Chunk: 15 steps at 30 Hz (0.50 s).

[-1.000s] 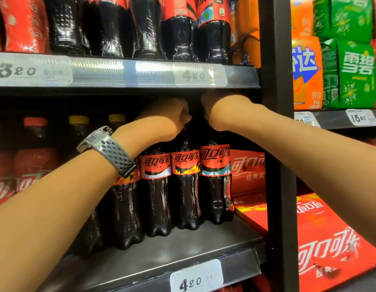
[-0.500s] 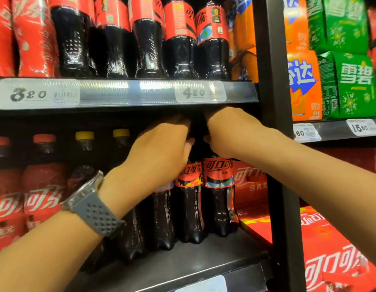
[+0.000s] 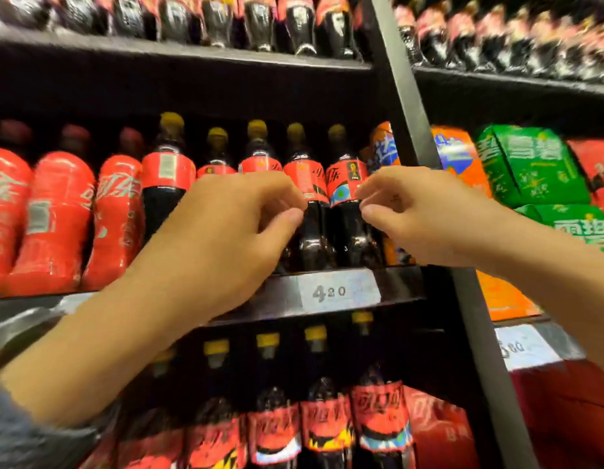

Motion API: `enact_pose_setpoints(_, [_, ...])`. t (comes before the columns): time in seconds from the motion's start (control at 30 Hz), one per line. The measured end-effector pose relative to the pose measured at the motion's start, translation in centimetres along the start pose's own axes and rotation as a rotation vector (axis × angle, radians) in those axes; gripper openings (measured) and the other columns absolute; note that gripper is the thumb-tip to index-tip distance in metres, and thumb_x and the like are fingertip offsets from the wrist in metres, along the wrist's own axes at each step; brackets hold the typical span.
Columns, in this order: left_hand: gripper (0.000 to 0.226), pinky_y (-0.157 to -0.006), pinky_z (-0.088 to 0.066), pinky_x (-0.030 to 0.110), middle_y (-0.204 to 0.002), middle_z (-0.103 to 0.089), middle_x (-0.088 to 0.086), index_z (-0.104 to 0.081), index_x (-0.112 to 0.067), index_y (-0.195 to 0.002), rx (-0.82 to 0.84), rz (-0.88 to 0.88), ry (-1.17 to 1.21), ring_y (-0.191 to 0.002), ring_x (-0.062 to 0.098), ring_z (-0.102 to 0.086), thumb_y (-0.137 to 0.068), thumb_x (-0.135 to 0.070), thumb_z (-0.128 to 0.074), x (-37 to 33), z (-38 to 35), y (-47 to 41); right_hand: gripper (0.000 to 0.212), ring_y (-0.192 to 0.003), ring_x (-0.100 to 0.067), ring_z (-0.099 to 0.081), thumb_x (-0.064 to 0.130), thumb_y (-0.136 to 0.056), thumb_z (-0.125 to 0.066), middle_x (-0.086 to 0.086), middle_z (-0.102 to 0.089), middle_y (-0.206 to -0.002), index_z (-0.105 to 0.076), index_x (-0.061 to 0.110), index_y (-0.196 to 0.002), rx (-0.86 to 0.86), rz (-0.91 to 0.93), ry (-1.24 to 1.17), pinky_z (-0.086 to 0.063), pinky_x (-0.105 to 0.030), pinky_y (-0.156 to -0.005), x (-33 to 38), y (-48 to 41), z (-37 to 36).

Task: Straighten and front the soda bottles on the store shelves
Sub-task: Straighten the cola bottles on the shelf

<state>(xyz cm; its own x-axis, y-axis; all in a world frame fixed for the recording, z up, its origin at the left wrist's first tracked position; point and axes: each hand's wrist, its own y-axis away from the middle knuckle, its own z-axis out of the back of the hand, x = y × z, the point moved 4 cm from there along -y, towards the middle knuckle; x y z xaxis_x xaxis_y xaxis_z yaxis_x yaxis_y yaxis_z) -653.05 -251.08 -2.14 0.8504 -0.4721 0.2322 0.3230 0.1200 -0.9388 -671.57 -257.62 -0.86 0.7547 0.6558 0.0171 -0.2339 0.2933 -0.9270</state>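
A row of dark cola bottles with yellow caps and red labels stands on the middle shelf. My left hand hovers in front of the second bottle from the right, fingers curled with thumb and fingertips slightly apart. My right hand is beside the rightmost bottle, its fingertips at the label's edge, loosely curled. Neither hand holds a bottle. My left hand hides the lower parts of two bottles further left. The picture is blurred by motion.
Full-red cola bottles fill the shelf's left side. More cola bottles stand on the shelf below and others on the shelf above. A black upright post separates the right bay with orange packs and green packs.
My view has swung upward. Both hands have left the bottle tops under the lower shelf and risen to the label height of the bottles one shelf higher.
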Motion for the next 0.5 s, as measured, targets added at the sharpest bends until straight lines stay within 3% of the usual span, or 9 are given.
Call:
enact_pose_setpoints(0.1, [0.015, -0.07, -0.042, 0.019, -0.088, -0.066, -0.014, -0.068, -0.026, -0.101, -0.059, 0.009, -0.149, -0.075, 0.003, -0.057, -0.088, -0.024, -0.061, 2.2, 0.5, -3.2, 0.029, -0.108, -0.021, -0.058, 0.02, -0.094, -0.049, -0.002, -0.064, -0.117, -0.056, 0.018, -0.121, -0.085, -0.057, -0.03, -0.046, -0.032, -0.092, -0.9, -2.6, -0.3])
enact_pose_setpoints(0.23, [0.032, -0.088, -0.046, 0.033, -0.111, -0.063, 0.001, -0.06, -0.019, -0.117, -0.048, 0.126, -0.287, -0.101, 0.021, -0.06, -0.087, -0.031, -0.062, 5.5, 0.3, -6.2, 0.033, -0.096, -0.026, -0.059, 0.014, -0.093, -0.046, -0.01, -0.062, -0.113, -0.049, 0.013, -0.126, -0.132, -0.172, -0.1, -0.048, -0.033, -0.079, -1.4, -5.1, -0.7])
enact_pose_setpoints(0.33, [0.056, -0.095, -0.045, 0.039, -0.125, -0.056, 0.008, -0.051, -0.014, -0.128, 0.023, 0.228, -0.337, -0.113, 0.027, -0.055, -0.083, -0.046, -0.065, 6.9, -0.6, -7.4, 0.03, -0.086, -0.027, -0.052, 0.016, -0.091, -0.049, -0.014, -0.057, -0.108, -0.048, 0.007, -0.12, -0.033, -0.245, -0.081, -0.042, -0.032, -0.069, -1.3, -5.9, -2.7])
enact_pose_setpoints(0.43, [0.077, -0.097, -0.044, 0.043, -0.129, -0.051, 0.011, -0.044, -0.012, -0.131, 0.087, 0.294, -0.359, -0.119, 0.031, -0.049, -0.076, -0.059, -0.067, 7.5, -2.0, -8.1, 0.049, -0.112, -0.033, -0.051, 0.026, -0.088, -0.059, -0.017, -0.048, -0.125, -0.038, 0.006, -0.128, 0.03, -0.308, -0.016, -0.045, -0.037, -0.091, -1.5, -5.7, -5.1])
enact_pose_setpoints(0.5, [0.085, -0.095, -0.045, 0.042, -0.127, -0.049, 0.011, -0.041, -0.013, -0.132, 0.089, 0.304, -0.36, -0.119, 0.03, -0.047, -0.071, -0.064, -0.069, 7.6, -2.6, -8.3, 0.065, -0.122, -0.032, -0.045, 0.038, -0.087, -0.062, -0.016, -0.041, -0.131, -0.029, 0.006, -0.133, -0.017, -0.3, 0.151, -0.041, -0.036, -0.095, -1.5, -5.2, -5.9])
